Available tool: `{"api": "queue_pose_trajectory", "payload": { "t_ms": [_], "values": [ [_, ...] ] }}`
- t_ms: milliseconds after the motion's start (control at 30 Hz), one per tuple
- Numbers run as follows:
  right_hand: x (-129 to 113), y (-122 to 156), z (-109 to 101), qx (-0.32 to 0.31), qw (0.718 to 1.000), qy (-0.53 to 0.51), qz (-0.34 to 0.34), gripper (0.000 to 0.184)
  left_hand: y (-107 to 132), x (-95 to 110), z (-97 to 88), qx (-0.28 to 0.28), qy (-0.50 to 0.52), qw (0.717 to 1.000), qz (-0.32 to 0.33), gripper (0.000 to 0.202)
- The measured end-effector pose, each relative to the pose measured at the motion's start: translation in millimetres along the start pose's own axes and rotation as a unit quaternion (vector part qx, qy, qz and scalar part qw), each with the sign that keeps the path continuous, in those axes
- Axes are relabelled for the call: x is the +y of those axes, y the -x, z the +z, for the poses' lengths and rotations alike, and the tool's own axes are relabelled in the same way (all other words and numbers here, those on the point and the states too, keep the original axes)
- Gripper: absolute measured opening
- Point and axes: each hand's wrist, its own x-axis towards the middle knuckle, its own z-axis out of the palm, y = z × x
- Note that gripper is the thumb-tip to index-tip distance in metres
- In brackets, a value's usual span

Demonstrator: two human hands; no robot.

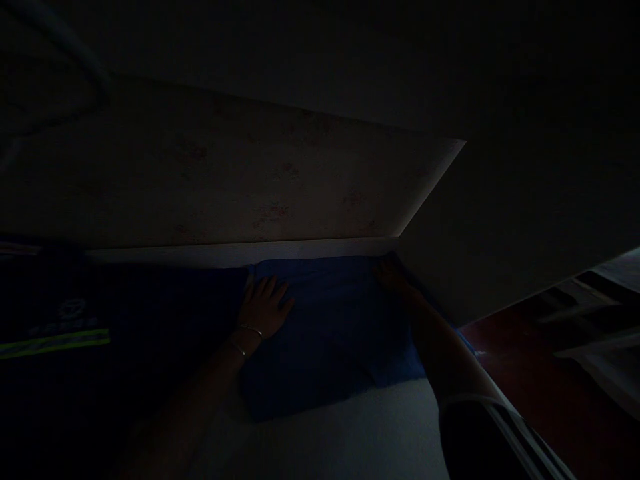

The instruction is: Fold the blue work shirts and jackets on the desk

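Though dimly lit, see blue rectangular cloth (330, 327) lying along back edge of pale flat surface (350, 440). Note left hand (264, 308) spread over cloth's left edge; cannot tell finger state of right hand (393, 277) at back-right corner.

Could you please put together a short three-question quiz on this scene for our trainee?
1. Multiple choice: what colour is the cloth between the left hand and the right hand?
A. Red
B. Blue
C. White

2. True or false: the left hand is clenched into a fist.

3. Fill in the blank: in the picture, the dark garment with the yellow-green stripe lies to the ____ of the cloth.

Key:
1. B, blue.
2. False; it is spread open.
3. Left.
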Motion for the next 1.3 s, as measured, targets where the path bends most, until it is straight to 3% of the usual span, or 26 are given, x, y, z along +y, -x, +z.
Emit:
{"api": "queue_pose_trajectory", "payload": {
  "t_ms": [133,267,367,467,600,767,900,1000,1067,1133,1200,1300],
  "values": [
    [-14.6,21.8,-8.5,0.075,0.997,0.009,-0.002,0.054,22.1,15.7,-17.2,0.041,-0.003,0.999,0.017,0.056],
    [-26.6,90.2,-2.2,0.172,0.984,0.037,-0.035,0.06,79.2,46.0,-31.3,0.045,0.016,0.996,0.075,0.054],
    [-12.1,151.9,14.6,0.138,0.988,0.063,-0.005,0.059,119.4,58.6,-30.2,0.005,0.022,0.993,0.113,0.054],
    [20.7,190.5,29.8,0.079,0.993,0.068,0.053,0.057,137.2,60.1,-25.8,-0.024,0.029,0.993,0.11,0.054],
    [52.5,197.1,35.7,0.037,0.995,0.075,0.05,0.056,136.8,63.2,-21.7,-0.031,0.051,0.994,0.093,0.056],
    [52.2,190.9,32.8,0.06,0.994,0.068,0.062,0.056,144.8,68.0,-25.9,-0.03,0.069,0.994,0.085,0.054],
    [40.2,199.0,26.5,0.113,0.988,0.07,0.076,0.056,187.3,59.5,-45.8,-0.093,0.064,0.99,0.082,0.052],
    [17.0,213.6,25.0,0.203,0.976,0.054,0.06,0.057,244.9,45.7,-61.1,-0.137,0.05,0.985,0.088,0.058],
    [-2.6,227.6,31.7,0.247,0.968,0.033,0.034,0.059,288.9,32.5,-66.3,-0.137,0.031,0.985,0.101,0.064],
    [-18.4,241.8,44.8,0.231,0.973,0.025,-0.013,0.061,331.2,15.7,-68.6,-0.109,-0.005,0.986,0.123,0.067],
    [-26.9,251.7,59.6,0.171,0.983,0.022,-0.057,0.061,368.0,-3.8,-70.9,-0.06,-0.055,0.986,0.148,0.064],
    [-34.7,255.8,70.9,0.136,0.989,0.007,-0.064,0.059,409.2,-32.9,-78.6,0.027,-0.13,0.981,0.143,0.054]
  ]
}}
